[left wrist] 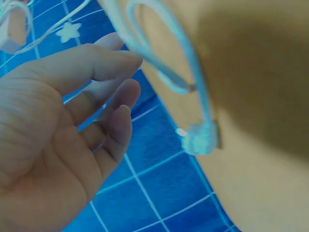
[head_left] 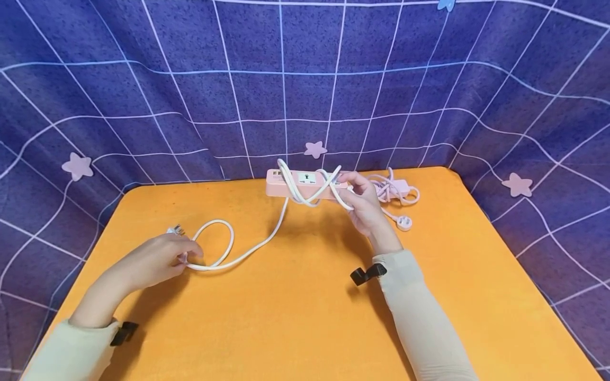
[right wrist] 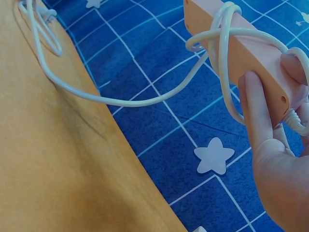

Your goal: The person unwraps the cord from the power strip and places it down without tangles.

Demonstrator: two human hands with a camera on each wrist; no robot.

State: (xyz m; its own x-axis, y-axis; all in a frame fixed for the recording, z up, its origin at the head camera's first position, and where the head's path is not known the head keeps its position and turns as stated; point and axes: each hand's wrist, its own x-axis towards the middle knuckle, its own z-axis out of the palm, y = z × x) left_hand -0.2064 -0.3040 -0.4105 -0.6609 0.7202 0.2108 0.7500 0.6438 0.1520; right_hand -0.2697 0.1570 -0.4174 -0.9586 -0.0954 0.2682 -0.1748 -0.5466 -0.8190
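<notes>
My right hand (head_left: 363, 203) grips one end of a pink power strip (head_left: 276, 185), which is raised over the back of the table. A white cord (head_left: 257, 246) is wound loosely around the strip, crossing over itself. From there it runs down to the left and forms a loop on the table. My left hand (head_left: 159, 256) hovers by that loop, its fingers loosely bent and the thumb tip right beside the cord (left wrist: 193, 58) in the left wrist view. At the cord's end lies the plug (left wrist: 200, 140), prongs pointing away in the head view.
Behind the right hand, a second pale pink power strip (head_left: 399, 188) lies with its cord bundled about it and its round plug (head_left: 404, 223) in front. A blue grid-patterned curtain (head_left: 310, 95) encloses the orange table (head_left: 286, 317) at the back and sides.
</notes>
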